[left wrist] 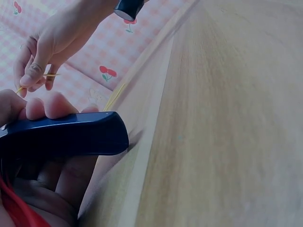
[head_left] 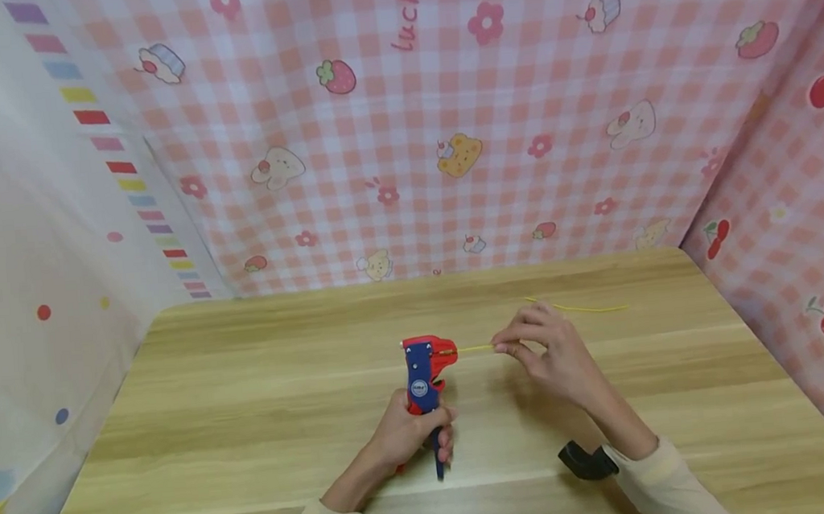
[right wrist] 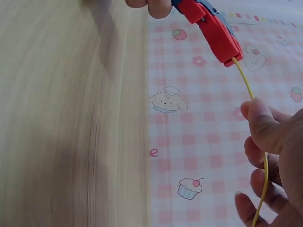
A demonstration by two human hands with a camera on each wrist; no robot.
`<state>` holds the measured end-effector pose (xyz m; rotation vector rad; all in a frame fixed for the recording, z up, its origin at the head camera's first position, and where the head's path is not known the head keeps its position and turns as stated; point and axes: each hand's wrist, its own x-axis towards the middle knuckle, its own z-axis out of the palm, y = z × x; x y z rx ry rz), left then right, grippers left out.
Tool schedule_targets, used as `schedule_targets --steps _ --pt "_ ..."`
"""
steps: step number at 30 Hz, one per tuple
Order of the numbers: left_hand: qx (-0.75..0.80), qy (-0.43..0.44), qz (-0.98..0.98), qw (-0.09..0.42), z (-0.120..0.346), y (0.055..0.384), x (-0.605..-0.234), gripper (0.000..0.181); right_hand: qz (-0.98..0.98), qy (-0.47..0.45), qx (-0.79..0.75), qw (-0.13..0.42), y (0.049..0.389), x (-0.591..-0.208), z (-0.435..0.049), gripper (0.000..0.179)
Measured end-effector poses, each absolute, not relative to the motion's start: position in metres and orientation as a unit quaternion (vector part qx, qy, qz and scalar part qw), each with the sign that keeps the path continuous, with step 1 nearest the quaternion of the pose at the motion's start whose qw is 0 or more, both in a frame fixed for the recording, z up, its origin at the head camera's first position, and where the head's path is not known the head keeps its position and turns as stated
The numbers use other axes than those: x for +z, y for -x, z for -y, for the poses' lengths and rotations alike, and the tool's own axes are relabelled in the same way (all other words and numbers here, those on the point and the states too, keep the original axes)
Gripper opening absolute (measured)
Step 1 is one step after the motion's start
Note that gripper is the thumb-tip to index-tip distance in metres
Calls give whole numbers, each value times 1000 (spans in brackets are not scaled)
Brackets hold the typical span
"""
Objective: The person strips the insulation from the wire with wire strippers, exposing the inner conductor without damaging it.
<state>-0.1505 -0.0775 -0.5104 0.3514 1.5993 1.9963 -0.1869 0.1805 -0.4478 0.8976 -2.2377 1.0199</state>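
Note:
My left hand (head_left: 406, 433) grips the handles of a red and blue wire stripper (head_left: 419, 369), held upright with its red head at the top. One end of a yellow wire (head_left: 474, 348) sits in the stripper's jaws. To the right, my right hand (head_left: 552, 352) pinches that wire between thumb and index finger, a short way out from the head. In the right wrist view the wire (right wrist: 242, 75) runs from the red nose (right wrist: 225, 45), under the thumb and down past the other fingers. The dark blue handle end (left wrist: 94, 132) fills the near left wrist view.
Beyond the right hand, another stretch of yellow wire (head_left: 594, 309) shows near the back of the wooden table (head_left: 249, 399). A pink checked cloth (head_left: 387, 130) hangs behind the table, with more cloth at both sides. Black wrist devices (head_left: 588, 461) sit at both sleeves.

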Motion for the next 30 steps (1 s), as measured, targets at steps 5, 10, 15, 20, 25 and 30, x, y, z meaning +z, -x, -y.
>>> schedule_targets --steps 5,10,15,20,25,30 --pt "740 -136 -603 266 77 152 -507 11 823 -331 362 287 190 -448 -180 22" --pt "743 -132 -604 257 76 150 -506 14 821 -329 359 298 191 -448 -179 19" --pt "745 -114 -606 252 74 148 -506 17 816 -331 365 302 190 -449 -179 21" --pt "747 -108 -606 251 75 147 -507 17 815 -328 374 296 188 -451 -178 21" --pt "745 -114 -607 251 75 148 -509 15 816 -329 385 280 187 -452 -177 19" --pt "745 -129 -606 249 76 149 -510 11 821 -327 384 266 185 -452 -176 15"
